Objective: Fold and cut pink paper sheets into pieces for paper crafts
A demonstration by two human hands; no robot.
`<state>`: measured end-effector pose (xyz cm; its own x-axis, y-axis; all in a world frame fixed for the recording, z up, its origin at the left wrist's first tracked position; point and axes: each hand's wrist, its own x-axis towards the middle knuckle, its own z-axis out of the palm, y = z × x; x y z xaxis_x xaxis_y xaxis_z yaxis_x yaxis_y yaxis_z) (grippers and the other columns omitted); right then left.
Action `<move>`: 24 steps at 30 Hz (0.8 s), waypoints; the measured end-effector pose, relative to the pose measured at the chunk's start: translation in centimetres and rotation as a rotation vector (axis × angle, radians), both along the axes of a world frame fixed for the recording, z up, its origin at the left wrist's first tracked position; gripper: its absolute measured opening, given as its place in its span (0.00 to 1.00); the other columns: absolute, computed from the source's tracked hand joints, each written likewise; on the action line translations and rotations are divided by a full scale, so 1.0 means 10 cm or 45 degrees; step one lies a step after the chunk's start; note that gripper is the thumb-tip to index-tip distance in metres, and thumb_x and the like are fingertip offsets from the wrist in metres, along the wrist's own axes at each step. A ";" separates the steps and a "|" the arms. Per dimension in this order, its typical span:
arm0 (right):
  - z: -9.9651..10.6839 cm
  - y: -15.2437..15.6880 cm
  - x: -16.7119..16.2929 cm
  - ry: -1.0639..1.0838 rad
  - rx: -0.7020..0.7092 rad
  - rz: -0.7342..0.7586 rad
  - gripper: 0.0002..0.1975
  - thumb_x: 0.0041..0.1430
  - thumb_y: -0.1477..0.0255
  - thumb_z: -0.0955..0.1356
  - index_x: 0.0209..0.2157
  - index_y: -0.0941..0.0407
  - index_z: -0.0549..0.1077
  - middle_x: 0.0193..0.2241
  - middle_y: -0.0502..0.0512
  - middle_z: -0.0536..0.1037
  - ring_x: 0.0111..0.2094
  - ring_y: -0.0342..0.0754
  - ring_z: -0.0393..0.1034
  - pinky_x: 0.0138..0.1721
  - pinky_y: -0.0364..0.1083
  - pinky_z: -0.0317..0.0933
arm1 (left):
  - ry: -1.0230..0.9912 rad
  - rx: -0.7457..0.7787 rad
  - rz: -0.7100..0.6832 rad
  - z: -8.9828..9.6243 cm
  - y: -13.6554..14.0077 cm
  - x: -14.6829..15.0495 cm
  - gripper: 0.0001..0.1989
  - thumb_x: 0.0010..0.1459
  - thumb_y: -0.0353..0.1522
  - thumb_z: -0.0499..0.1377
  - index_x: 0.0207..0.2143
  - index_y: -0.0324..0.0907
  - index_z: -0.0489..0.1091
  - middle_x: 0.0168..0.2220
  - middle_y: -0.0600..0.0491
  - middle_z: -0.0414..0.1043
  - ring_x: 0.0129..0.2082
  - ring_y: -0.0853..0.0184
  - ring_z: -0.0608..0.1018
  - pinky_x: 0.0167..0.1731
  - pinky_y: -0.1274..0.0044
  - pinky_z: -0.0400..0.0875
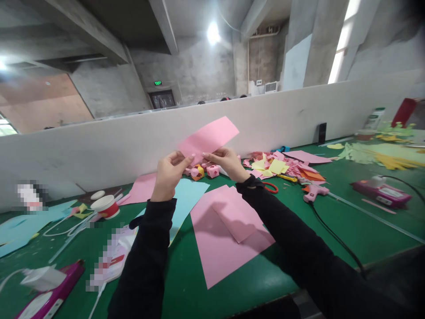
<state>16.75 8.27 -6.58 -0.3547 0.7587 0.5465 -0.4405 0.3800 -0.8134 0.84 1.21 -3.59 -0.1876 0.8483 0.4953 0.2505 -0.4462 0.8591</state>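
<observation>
Both hands hold up one pink paper strip (210, 135) above the table, in front of the white partition. My left hand (168, 172) pinches its lower left edge between thumb and fingers. With thumb and fingertips, my right hand (229, 163) grips the lower edge a little further right. The strip tilts up toward the right and bends slightly. Below the hands lie a large pink paper sheet (210, 252) and, on it, a smaller pink piece (232, 219). Light blue paper (189, 195) lies to their left, partly behind my left forearm.
A pile of pink and yellow scraps (275, 166), scissors with red handles (270, 188) and a pink glue gun (314, 192) lie to the right. Purple power strips (381, 193) sit at both sides. A paper cup (105, 207) stands left. The white partition (99, 155) bounds the green table.
</observation>
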 end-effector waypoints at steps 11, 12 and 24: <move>-0.01 0.06 0.06 -0.234 0.161 0.005 0.17 0.46 0.61 0.74 0.34 0.59 0.79 0.31 0.57 0.82 0.33 0.47 0.76 0.34 0.43 0.69 | 0.117 -0.116 -0.060 -0.03 0.02 0.00 0.21 0.41 0.44 0.69 0.31 0.36 0.75 0.26 0.49 0.76 0.24 0.68 0.75 0.24 0.78 0.71; -0.01 0.06 0.06 -0.263 0.171 0.028 0.17 0.46 0.62 0.74 0.34 0.60 0.79 0.32 0.57 0.82 0.33 0.48 0.76 0.35 0.43 0.69 | 0.127 -0.122 -0.043 -0.03 0.02 0.00 0.20 0.41 0.44 0.69 0.30 0.36 0.75 0.26 0.49 0.76 0.23 0.68 0.75 0.24 0.78 0.71; -0.06 0.10 0.07 -0.473 0.474 -0.139 0.13 0.57 0.65 0.67 0.32 0.61 0.77 0.29 0.56 0.80 0.32 0.47 0.74 0.34 0.44 0.65 | 0.320 -0.087 0.013 0.00 -0.02 0.00 0.13 0.40 0.38 0.69 0.25 0.39 0.73 0.18 0.56 0.70 0.19 0.70 0.72 0.24 0.77 0.70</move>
